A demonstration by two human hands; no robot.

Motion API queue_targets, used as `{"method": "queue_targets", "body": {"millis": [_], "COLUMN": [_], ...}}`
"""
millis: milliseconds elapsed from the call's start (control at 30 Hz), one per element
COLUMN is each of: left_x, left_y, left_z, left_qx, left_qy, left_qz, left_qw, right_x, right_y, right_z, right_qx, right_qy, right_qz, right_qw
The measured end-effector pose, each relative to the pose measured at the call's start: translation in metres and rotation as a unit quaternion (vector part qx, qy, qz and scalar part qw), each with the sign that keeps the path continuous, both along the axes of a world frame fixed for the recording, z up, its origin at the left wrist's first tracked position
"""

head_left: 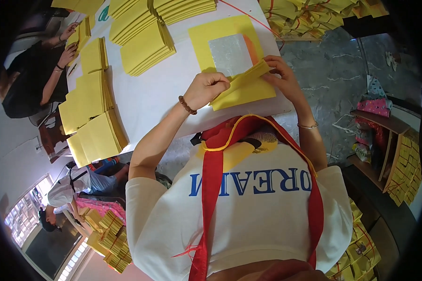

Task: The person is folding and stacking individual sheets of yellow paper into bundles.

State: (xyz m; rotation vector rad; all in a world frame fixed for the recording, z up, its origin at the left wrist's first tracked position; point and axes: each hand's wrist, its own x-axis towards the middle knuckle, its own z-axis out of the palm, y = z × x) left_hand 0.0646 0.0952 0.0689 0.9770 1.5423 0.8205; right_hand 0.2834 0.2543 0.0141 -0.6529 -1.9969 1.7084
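Observation:
On the white table in front of me lies a sheet of yellow paper (251,95), its near part folded up into a raised edge. My left hand (206,89) is closed, thumb and fingers pinching the left end of that fold. At the fold's right end, my right hand (283,77) grips the paper between thumb and fingers. Just beyond the fold, a silver square (226,52) with an orange strip (249,49) along its right side rests on a yellow sheet (199,35). The underside of the fold is hidden.
Stacks of folded yellow paper (145,50) cover the far left of the white table (150,100), with more stacks (98,136) along its left edge. A co-worker's hands (70,49) handle yellow paper there. Another person (72,187) is at lower left. Bundles (314,18) lie beyond the table.

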Motion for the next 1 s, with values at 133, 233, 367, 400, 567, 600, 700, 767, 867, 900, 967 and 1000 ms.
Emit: {"method": "queue_targets", "body": {"millis": [133,233,367,400,567,600,700,767,867,900,967,1000], "left_x": [0.002,0.002,-0.003,-0.003,0.001,0.004,0.022,0.029,0.03,0.03,0.033,0.034], "left_y": [-0.003,-0.003,0.0,0.0,-0.003,-0.003,-0.007,-0.007,-0.009,-0.009,-0.009,-0.01], "left_z": [-0.004,-0.009,-0.005,-0.005,-0.011,-0.009,0.019,0.024,0.018,0.015,0.011,0.01], "left_qx": [0.022,0.051,0.005,0.005,0.061,0.06,0.249,0.301,0.333,0.32,0.32,0.32], "left_qy": [0.004,-0.007,-0.013,-0.013,-0.008,-0.007,0.281,0.388,0.485,0.483,0.485,0.489], "left_qz": [0.013,0.03,-0.002,-0.002,0.015,0.014,-0.081,-0.151,-0.205,-0.194,-0.192,-0.188], "left_qw": [1.0,0.998,1.0,1.0,0.998,0.998,0.923,0.858,0.782,0.792,0.791,0.789], "right_x": [0.0,0.0,0.0,0.0,0.001,0.003,0.001,-0.003,-0.007,-0.006,-0.005,-0.005], "right_y": [-0.001,-0.002,-0.002,-0.002,-0.002,-0.001,-0.002,-0.004,-0.002,-0.001,0.0,0.0], "right_z": [-0.001,0.003,0.005,0.007,0.005,0.004,0.002,0.002,0.003,0.002,0.001,0.001], "right_qx": [-0.008,-0.012,-0.008,-0.015,0.002,0.008,0.014,0.014,0.005,0.011,0.015,0.01], "right_qy": [0.016,0.003,0.004,0.005,-0.001,-0.003,0.001,0.007,0.01,0.011,0.011,0.014], "right_qz": [0.003,0.002,0.003,0.003,0.003,0.005,-0.008,-0.023,-0.026,-0.02,-0.016,-0.019], "right_qw": [1.0,1.0,1.0,1.0,1.0,1.0,1.0,1.0,1.0,1.0,1.0,1.0]}}
